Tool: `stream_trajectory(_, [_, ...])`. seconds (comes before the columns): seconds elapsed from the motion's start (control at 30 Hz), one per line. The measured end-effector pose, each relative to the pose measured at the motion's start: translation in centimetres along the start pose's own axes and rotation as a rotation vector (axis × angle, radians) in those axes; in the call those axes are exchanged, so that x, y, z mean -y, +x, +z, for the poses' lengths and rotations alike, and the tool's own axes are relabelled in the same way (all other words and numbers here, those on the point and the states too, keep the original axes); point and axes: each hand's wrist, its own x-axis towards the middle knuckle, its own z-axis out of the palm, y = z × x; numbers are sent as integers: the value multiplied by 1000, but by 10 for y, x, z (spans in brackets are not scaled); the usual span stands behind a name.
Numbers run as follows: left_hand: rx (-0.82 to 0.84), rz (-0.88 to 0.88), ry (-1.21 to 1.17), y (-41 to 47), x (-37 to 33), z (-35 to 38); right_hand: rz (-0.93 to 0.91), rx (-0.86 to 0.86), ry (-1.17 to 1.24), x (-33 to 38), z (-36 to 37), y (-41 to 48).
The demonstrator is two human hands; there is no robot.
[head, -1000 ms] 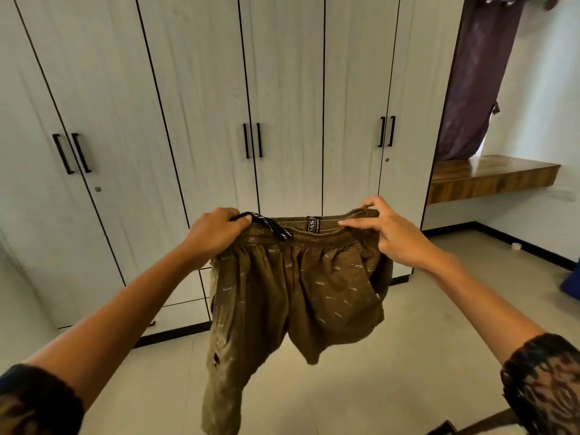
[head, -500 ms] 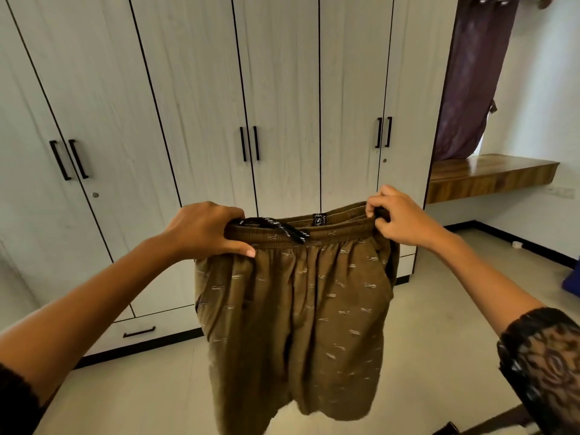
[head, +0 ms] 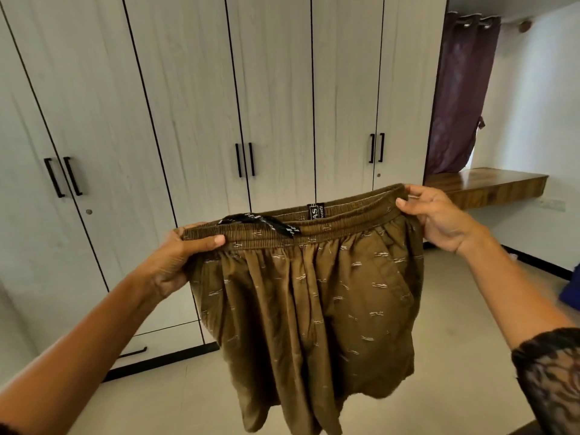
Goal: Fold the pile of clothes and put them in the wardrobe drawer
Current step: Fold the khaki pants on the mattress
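Note:
A pair of olive-brown shorts (head: pixel 310 315) with small pale dashes hangs in the air in front of me, its elastic waistband stretched wide and a black drawstring lying across the band. My left hand (head: pixel 179 262) pinches the waistband's left end, thumb on the front. My right hand (head: pixel 439 221) grips the right end, a little higher. Both legs hang straight down over the floor. Behind stands the white wardrobe (head: pixel 188 105) with its doors closed, and a low drawer (head: pixel 163 346) with a black handle sits shut at its base, left of the shorts.
A wooden ledge (head: pixel 489 183) juts from the right wall under a dark purple curtain (head: pixel 461 98). Something blue (head: pixel 571 290) shows at the right edge. Pale tiled floor (head: pixel 163 400) spreads below.
Both hands have moved apart and stretched the waistband wide. The bunched shorts have dropped open and hang flat, and the view has come closer to the wardrobe.

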Motion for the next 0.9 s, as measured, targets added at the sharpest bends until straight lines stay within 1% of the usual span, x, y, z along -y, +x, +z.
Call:
stream_trajectory(0.03, [-62,-62,-32,3,3,5,67,-70,22,-9,3,6])
stream_trajectory(0.1, [-228,-232,-75,12,9,18,247,-224,-73,-29,11,16])
stream_trajectory(0.17, [-360,-413,-102,21,16,35,412,-306,-171,-49,22,23])
stream_trajectory(0.2, [-395,-459,-109,25,19,44,447,-326,-185,-56,30,24])
stream_trajectory(0.23, [-412,-462,-127,30,22,50,447,-351,-180,-61,40,25])
stream_trajectory(0.3, [-421,-431,-183,34,22,62,385,-403,-123,-63,60,21])
stream_trajectory(0.37, [-430,-339,-250,32,17,73,287,-415,-69,-60,82,13])
stream_trajectory(0.4, [-418,-274,-239,29,14,81,229,-389,-78,-58,94,7])
stream_trajectory(0.43, [-382,-216,-206,22,11,91,165,-352,-138,-56,107,0])
stream_trajectory(0.47, [-313,-172,-179,14,8,102,100,-294,-226,-54,119,-8])
stream_trajectory(0.53, [-116,-99,-150,-1,9,118,-27,-134,-368,-50,143,-22])
stream_trajectory(0.57, [-36,-74,-141,-6,7,124,-76,-62,-398,-50,152,-27])
stream_trajectory(0.6, [50,-54,-119,-13,8,123,-117,-12,-410,-51,156,-31])
stream_trajectory(0.67, [197,-19,-35,-11,9,121,-171,28,-417,-54,154,-33])
stream_trajectory(0.7, [224,-24,21,-10,6,121,-184,30,-428,-55,149,-34])
stream_trajectory(0.73, [185,-19,116,-9,5,122,-192,22,-421,-56,144,-34])
stream_trajectory(0.77, [93,1,292,-7,9,122,-199,-3,-380,-58,139,-34])
stream_trajectory(0.8, [44,84,589,-6,14,121,-201,-48,-299,-58,136,-34])
stream_trajectory(0.83, [5,242,952,-4,23,117,-192,-108,-196,-58,133,-32])
stream_trajectory(0.87, [-51,452,1257,-3,33,113,-178,-165,-94,-58,131,-30])
stream_trajectory(0.9, [-140,662,1447,-1,39,109,-167,-202,-16,-56,130,-29])
